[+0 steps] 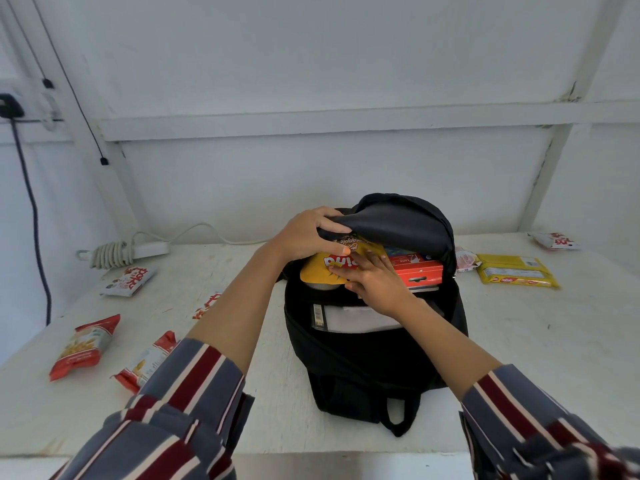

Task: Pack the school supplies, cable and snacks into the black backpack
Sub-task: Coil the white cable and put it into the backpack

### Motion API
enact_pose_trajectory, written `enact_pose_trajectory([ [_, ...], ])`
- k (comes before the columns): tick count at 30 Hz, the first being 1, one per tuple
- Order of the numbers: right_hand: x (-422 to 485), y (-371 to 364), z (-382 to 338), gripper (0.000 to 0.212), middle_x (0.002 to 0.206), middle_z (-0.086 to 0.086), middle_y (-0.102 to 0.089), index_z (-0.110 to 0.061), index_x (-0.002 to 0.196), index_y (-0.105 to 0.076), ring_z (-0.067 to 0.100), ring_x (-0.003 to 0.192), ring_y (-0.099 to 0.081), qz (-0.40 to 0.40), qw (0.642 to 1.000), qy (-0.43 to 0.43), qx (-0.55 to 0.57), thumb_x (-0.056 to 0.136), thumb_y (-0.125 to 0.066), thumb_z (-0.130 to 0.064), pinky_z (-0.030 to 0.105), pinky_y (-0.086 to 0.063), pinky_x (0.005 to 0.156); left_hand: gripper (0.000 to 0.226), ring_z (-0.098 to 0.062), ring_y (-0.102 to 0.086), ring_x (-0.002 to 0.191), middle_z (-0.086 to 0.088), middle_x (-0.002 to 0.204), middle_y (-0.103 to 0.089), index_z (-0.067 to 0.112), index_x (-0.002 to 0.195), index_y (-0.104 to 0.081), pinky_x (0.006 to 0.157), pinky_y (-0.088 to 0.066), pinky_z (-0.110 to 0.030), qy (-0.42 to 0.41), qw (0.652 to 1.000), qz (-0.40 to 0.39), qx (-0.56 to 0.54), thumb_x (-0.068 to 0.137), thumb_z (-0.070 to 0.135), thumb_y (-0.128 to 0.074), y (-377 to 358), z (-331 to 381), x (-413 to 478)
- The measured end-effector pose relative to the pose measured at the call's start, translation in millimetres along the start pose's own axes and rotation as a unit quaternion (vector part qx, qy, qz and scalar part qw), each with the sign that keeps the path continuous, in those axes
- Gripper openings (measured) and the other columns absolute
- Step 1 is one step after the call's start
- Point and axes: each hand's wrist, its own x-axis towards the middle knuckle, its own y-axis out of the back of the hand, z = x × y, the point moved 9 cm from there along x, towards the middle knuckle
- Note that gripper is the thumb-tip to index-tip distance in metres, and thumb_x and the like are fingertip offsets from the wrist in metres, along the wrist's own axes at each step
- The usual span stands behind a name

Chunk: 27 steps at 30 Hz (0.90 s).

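- The black backpack lies in the middle of the white table, its mouth toward the back edge and its top flap raised.
- The left hand grips the edge of that flap, fingers curled over it and thumb beneath.
- The right hand grips nothing; its fingers lie straight on a yellow snack packet that sits in the mouth of the main compartment.
- Just right of the packet, in the same compartment, is a red box.
- White papers show in the front pocket.
- Toward the left edge lie a white-and-red snack packet and a red snack packet; a second red packet is partly under the left sleeve.
- Near the back-left corner rests a power strip with its cable coiled.
- Right of the backpack lies a yellow biscuit packet.
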Motion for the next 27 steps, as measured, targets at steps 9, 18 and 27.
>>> enact_pose_trajectory([
  [9, 12, -4, 3, 0.048, 0.157, -0.002, -0.012, -0.046, 0.142, -0.023, 0.030, 0.145, -0.004, -0.008, 1.000, 0.009, 0.004, 0.099, -0.038, -0.034, 0.049, -0.002, 0.117, 0.040, -0.017, -0.046, 0.120, 0.000, 0.135, -0.048, 0.016, 0.115, -0.066, 0.104, -0.038, -0.034, 0.012, 1.000, -0.005, -0.017, 0.076, 0.021, -0.075, -1, -3, -2],
  [18, 18, -6, 6, 0.048, 0.157, -0.004, -0.013, -0.046, 0.142, -0.025, 0.028, 0.144, -0.007, -0.005, 1.000, 0.011, 0.005, 0.099, -0.039, -0.033, 0.049, -0.004, 0.117, 0.038, -0.017, -0.047, 0.120, 0.001, 0.132, -0.050, 0.016, 0.111, -0.069, 0.107, -0.036, -0.039, 0.008, 0.999, -0.004, -0.031, 0.074, 0.020, -0.077, -2, -5, -4],
  [27, 19, -2, 5, 0.049, 0.158, -0.001, -0.008, -0.046, 0.143, -0.022, 0.027, 0.145, -0.002, 0.012, 1.000, 0.014, 0.001, 0.098, -0.040, -0.035, 0.047, -0.002, 0.118, 0.037, -0.017, -0.046, 0.121, 0.001, 0.134, -0.049, 0.019, 0.111, -0.069, 0.107, -0.036, -0.042, 0.009, 1.000, -0.015, -0.023, 0.075, 0.024, -0.076, -4, -7, -6],
])
